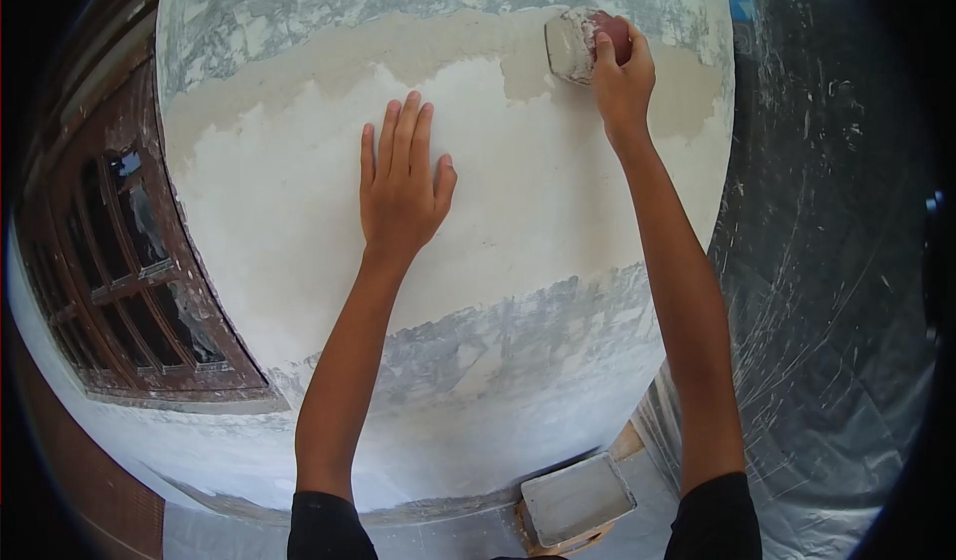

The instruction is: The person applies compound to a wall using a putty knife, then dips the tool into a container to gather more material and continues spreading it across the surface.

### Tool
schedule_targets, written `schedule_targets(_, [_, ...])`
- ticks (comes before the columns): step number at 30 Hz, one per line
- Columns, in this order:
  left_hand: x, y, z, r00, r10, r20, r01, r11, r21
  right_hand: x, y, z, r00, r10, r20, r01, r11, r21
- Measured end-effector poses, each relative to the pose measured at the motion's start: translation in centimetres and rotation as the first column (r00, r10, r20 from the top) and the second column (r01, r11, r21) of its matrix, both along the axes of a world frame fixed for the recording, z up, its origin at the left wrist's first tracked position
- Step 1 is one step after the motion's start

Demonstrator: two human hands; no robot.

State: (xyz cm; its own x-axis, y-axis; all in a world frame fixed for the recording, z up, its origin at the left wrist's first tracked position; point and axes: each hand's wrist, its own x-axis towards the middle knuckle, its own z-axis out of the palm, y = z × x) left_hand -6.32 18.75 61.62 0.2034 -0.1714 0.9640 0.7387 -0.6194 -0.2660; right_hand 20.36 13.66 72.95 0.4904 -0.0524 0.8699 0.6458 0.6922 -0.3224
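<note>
My right hand point(625, 77) grips the reddish-brown handle of a putty knife point(571, 50). Its wide blade, smeared with whitish filler, lies against the upper right part of the wall point(398, 202). A damp, beige band of filler runs across the wall there, above a dry white area. My left hand point(400, 177) rests with fingers stretched out on the white area, just below that band, holding nothing.
A brown wooden window point(129, 271) is at the left. Dark, paint-spattered plastic sheeting point(827, 222) hangs at the right. Below, a rectangular tray point(578, 500) of grey-white paste stands on a wooden stool point(590, 542). Grey blotchy patches border the white area.
</note>
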Motion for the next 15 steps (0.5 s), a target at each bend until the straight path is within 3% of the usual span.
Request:
schedule_targets(2, [0.0, 0.0, -0.1, 1.0, 0.001, 0.002, -0.001, 1.0, -0.009, 0.2, 0.1, 0.0, 0.998, 0.065, -0.001, -0.065, 0.997, 0.033])
schedule_targets(4, [0.0, 0.0, -0.1, 1.0, 0.0, 0.005, 0.0, 1.0, -0.002, -1.5, -0.9, -1.1, 0.965, 0.015, 0.262, 0.001, 0.998, -0.062])
schedule_targets(5, [0.0, 0.0, 0.0, 1.0, -0.003, 0.004, 0.003, 1.0, 0.004, -2.6, -1.9, -1.6, 0.934, -0.128, 0.332, 0.173, 0.979, -0.11])
schedule_targets(6, [0.1, 0.0, 0.0, 1.0, -0.004, 0.001, 0.004, 1.0, 0.003, -1.9, -1.4, -1.3, 0.935, -0.129, 0.33, 0.174, 0.978, -0.112])
schedule_targets(9, [0.0, 0.0, 0.0, 1.0, 0.002, 0.002, -0.002, 1.0, 0.003, -0.4, -0.5, 0.3, 1.0, -0.008, -0.027, 0.008, 1.0, 0.002])
schedule_targets(10, [0.0, 0.0, 0.0, 1.0, 0.004, 0.004, -0.004, 1.0, 0.001, -0.4, -0.4, 0.3, 1.0, -0.006, -0.026, 0.006, 1.0, 0.003])
schedule_targets(12, [0.1, 0.0, 0.0, 1.0, 0.005, 0.007, -0.005, 1.0, -0.001, -1.7, -1.2, -0.3, 0.96, 0.201, 0.197, -0.208, 0.978, 0.015])
schedule_targets(13, [0.1, 0.0, 0.0, 1.0, 0.003, 0.009, -0.003, 1.0, 0.001, -2.2, -1.2, -1.0, 0.961, 0.047, 0.272, -0.026, 0.996, -0.081])
schedule_targets(15, [0.1, -0.1, -0.1, 1.0, 0.0, 0.007, 0.0, 1.0, -0.001, -1.4, -0.5, -1.0, 0.969, -0.02, 0.245, 0.044, 0.995, -0.094])
